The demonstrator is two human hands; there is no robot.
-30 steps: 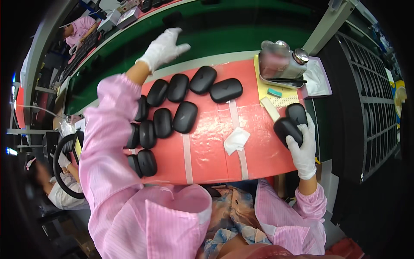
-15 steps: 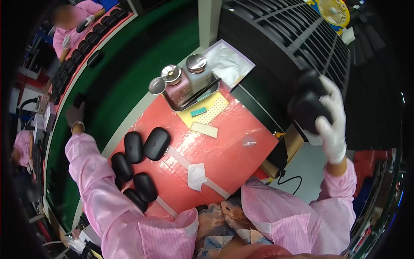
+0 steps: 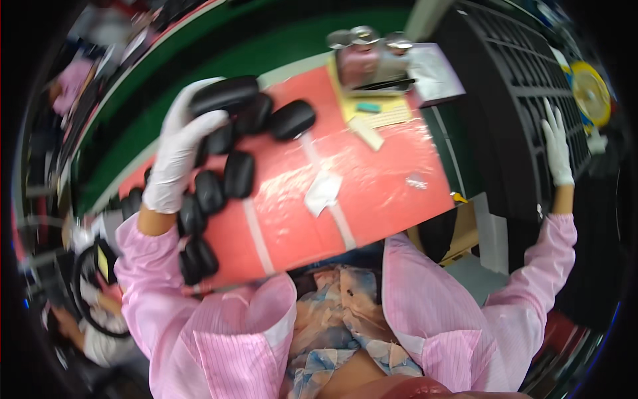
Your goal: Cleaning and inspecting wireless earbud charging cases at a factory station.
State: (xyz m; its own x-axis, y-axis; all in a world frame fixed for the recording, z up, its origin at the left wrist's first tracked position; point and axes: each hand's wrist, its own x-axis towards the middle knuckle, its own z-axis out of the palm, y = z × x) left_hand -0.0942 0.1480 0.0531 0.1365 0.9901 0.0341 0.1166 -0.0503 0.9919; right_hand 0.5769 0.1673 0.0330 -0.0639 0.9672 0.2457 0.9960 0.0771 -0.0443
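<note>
My left hand [image 3: 176,143], in a white glove, pinches a smooth black rounded case [image 3: 226,95] between thumb and fingers, above the left part of the red mat [image 3: 292,223]. More such cases lie around it: one [image 3: 292,120] to its right, one [image 3: 239,174] below, and several in a cluster along the mat's left side, partly covered by my hand and wrist. Far to the right, my gloved right hand [image 3: 557,146] has its fingers stretched out beside a dark slotted rack [image 3: 525,73]; nothing shows in it.
Pump bottles [image 3: 362,63] stand in a tray at the mat's far edge, with black tweezers [image 3: 382,84] across it. A box of white wipes [image 3: 435,73] sits beside them. Beyond runs a green belt [image 3: 292,36]. A yellow fan [image 3: 590,93] stands far right.
My right hand held black cases and now shows none, having reached toward the rack. My left hand came back from the green belt with a case. More cases lie on the mat; the view turned.
</note>
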